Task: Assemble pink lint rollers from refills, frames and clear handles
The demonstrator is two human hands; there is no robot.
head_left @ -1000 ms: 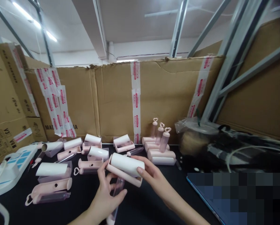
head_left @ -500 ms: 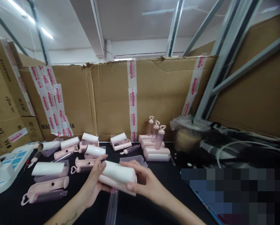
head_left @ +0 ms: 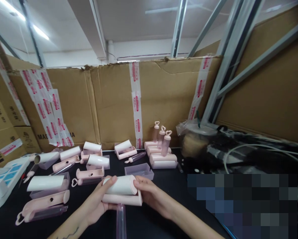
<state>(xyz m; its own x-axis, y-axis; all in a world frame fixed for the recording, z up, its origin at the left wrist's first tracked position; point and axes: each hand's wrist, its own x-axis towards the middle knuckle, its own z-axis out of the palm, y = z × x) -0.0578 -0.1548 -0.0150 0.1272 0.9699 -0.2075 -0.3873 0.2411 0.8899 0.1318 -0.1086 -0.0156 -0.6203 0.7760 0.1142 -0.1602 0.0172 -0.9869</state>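
Both of my hands hold a lint roller above the middle of the black table. Its white sticky roll (head_left: 120,186) lies along a pink holder (head_left: 124,200), and a see-through pinkish handle (head_left: 121,222) points down from it. My left hand (head_left: 99,199) wraps the left end, thumb on top of the roll and fingers underneath. At the other end, my right hand (head_left: 151,194) closes around the roll's end and the holder's end wall. Just behind the hands rests a clear lilac cover (head_left: 139,172).
Loose lint roller parts, such as a white roll (head_left: 45,183) and a pink holder (head_left: 49,199), spread over the left side. Several lint rollers with upright handles (head_left: 165,146) stand at the back. A lidded drink cup (head_left: 195,141) and cables lie right; cardboard (head_left: 114,99) walls the back.
The roll and holder have turned so that the roll's right end faces me more. My right hand has shifted from over the roll to its end. The view has swung slightly right.
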